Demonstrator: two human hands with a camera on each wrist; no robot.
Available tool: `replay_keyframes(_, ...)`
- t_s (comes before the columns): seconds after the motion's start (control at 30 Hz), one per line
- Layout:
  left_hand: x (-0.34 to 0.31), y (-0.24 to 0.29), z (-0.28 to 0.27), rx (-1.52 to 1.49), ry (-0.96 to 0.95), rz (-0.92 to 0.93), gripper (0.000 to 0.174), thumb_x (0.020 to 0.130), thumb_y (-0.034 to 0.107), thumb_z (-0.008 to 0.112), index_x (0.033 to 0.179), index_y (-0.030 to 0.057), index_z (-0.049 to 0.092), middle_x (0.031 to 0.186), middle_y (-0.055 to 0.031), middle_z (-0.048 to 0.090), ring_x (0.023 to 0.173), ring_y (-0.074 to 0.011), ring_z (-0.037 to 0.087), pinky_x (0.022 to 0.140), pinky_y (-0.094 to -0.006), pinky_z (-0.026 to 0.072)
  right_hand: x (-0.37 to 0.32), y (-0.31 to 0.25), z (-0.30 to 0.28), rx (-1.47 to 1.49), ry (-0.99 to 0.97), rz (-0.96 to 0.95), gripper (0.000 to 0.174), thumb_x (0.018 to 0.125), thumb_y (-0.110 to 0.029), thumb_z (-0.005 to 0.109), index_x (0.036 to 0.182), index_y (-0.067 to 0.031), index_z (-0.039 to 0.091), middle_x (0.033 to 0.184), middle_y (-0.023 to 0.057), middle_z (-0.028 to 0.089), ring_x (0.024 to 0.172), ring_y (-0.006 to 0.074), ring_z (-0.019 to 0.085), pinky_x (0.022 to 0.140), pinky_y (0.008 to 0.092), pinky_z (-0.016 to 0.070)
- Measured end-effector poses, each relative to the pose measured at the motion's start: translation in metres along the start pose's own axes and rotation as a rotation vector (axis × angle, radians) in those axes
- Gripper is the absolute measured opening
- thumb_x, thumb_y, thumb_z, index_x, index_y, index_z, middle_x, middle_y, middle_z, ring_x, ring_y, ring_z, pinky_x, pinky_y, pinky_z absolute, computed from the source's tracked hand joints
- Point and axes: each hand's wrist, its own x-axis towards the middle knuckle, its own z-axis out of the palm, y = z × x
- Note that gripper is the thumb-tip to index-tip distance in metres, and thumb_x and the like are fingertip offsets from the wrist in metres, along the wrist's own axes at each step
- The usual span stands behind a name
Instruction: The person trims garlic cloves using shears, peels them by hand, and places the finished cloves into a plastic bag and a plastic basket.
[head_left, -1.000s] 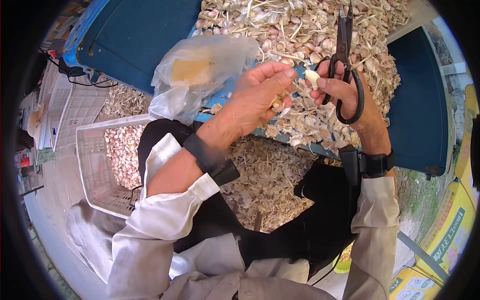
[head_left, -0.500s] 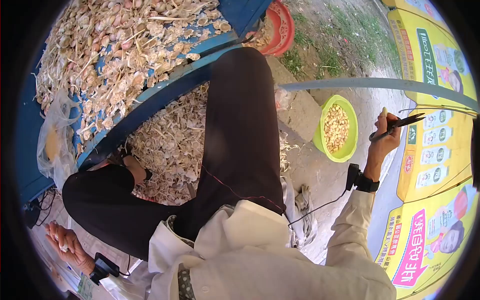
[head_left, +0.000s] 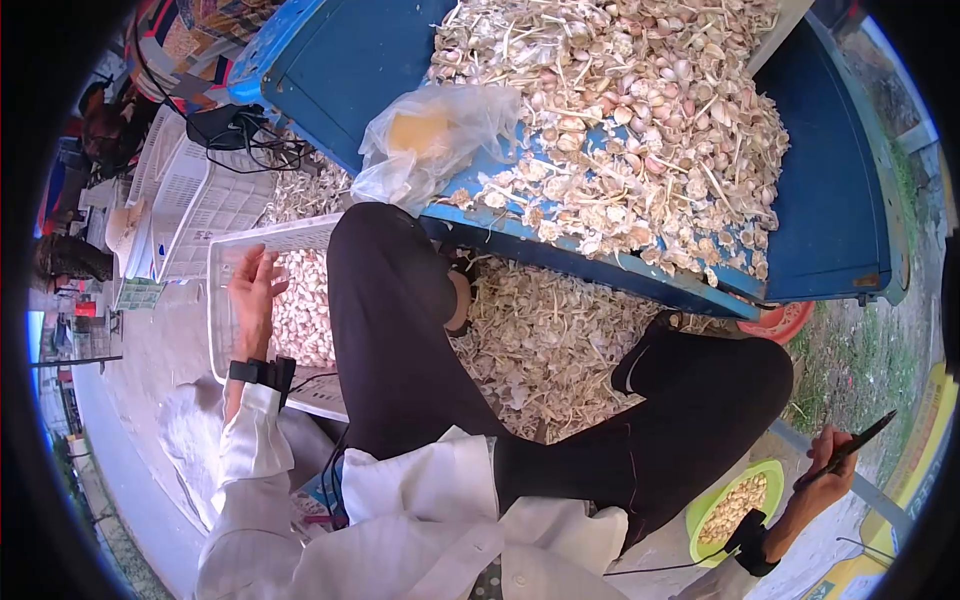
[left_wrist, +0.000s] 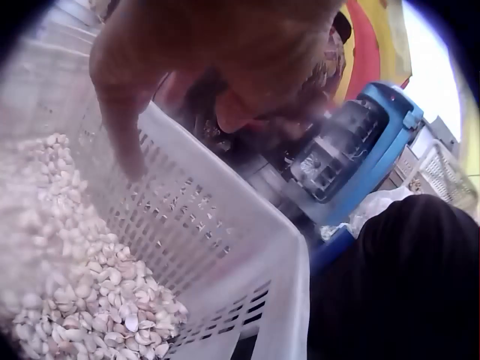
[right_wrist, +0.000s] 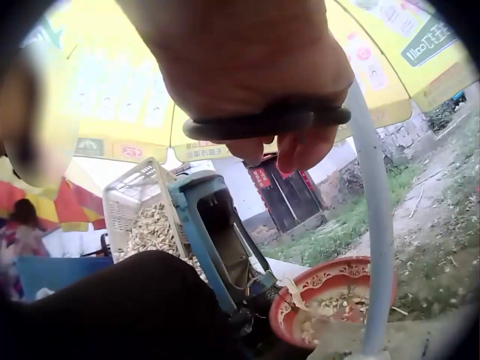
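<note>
At the left of the head view, my left hand [head_left: 255, 300] is over the white crate [head_left: 222, 325], fingers loosely spread. Garlic cloves [head_left: 303, 310] fill the crate's bottom. In the left wrist view the hand [left_wrist: 217, 60] hangs above the crate wall [left_wrist: 225, 202], beside the cloves [left_wrist: 112, 300]. Low at the right, my right hand [head_left: 825, 478] grips black scissors [head_left: 868, 435], blades pointing away. Close by is a green bowl [head_left: 697, 512] of pale peeled cloves [head_left: 735, 510]. The right wrist view shows a scissor handle [right_wrist: 259, 124] across the hand [right_wrist: 247, 60].
Garlic and dry skins [head_left: 640, 110] lie heaped on the blue table [head_left: 830, 190], with a plastic bag [head_left: 440, 130] at its left. More skins [head_left: 550, 350] cover the ground between the knees. A red basin [right_wrist: 360, 266] and a grey pole [right_wrist: 375, 187] stand at the right.
The hands, close together a second ago, are far apart. The left has moved to the crate; the right has moved low to the right with the scissors. The head view swung right, then back.
</note>
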Motion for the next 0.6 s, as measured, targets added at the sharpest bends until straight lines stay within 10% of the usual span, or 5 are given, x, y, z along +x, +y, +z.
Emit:
replay_keyframes(0.13, -0.018, 0.132, 0.096, -0.148, -0.216, 0.491, 0.021, 0.093, 0.012, 0.058, 0.112, 0.0035, 0.062, 0.092, -0.0066, 0.066, 0.074, -0.0084, 0.060, 0.061, -0.0205, 0.0509, 0.055, -0.128, 0.117, 0.221, -0.420, -0.160, 0.015, 0.082, -0.011, 0.068, 0.082, -0.0013, 0.057, 0.070, -0.0010, 0.055, 0.058, 0.0050, 0.046, 0.053, 0.0195, 0.0349)
replay_keyframes(0.23, -0.024, 0.179, 0.199, -0.140, -0.691, 0.482, 0.019, 0.093, 0.008, 0.056, 0.109, 0.0035, 0.064, 0.092, -0.0042, 0.067, 0.075, -0.0077, 0.060, 0.061, -0.0211, 0.0513, 0.084, -0.188, 0.208, 0.387, -0.642, -0.215, 0.018, 0.079, -0.014, 0.073, 0.084, -0.0018, 0.060, 0.069, -0.0008, 0.059, 0.057, 0.0039, 0.050, 0.050, 0.0185, 0.0373)
replay_keyframes(0.37, 0.000, 0.147, 0.335, 0.592, -0.821, 1.118, 0.027, 0.079, -0.001, 0.054, 0.104, 0.0048, 0.062, 0.104, -0.0138, 0.063, 0.094, -0.0371, 0.059, 0.080, -0.0420, 0.0496, 0.070, -0.225, 0.275, 0.610, -0.709, -0.146, 0.019, 0.079, -0.014, 0.072, 0.086, -0.0006, 0.061, 0.070, 0.0031, 0.062, 0.059, 0.0059, 0.057, 0.052, 0.0194, 0.0443)
replay_keyframes(0.6, 0.009, 0.125, 0.372, 0.626, -0.658, 1.000, 0.016, 0.085, 0.007, 0.054, 0.098, 0.0064, 0.063, 0.089, -0.0103, 0.066, 0.084, -0.0312, 0.062, 0.072, -0.0413, 0.0495, 0.061, -0.176, 0.285, 0.504, -0.768, -0.005, 0.018, 0.079, -0.012, 0.073, 0.082, -0.0019, 0.059, 0.064, -0.0027, 0.057, 0.052, 0.0024, 0.046, 0.045, 0.0186, 0.0325)
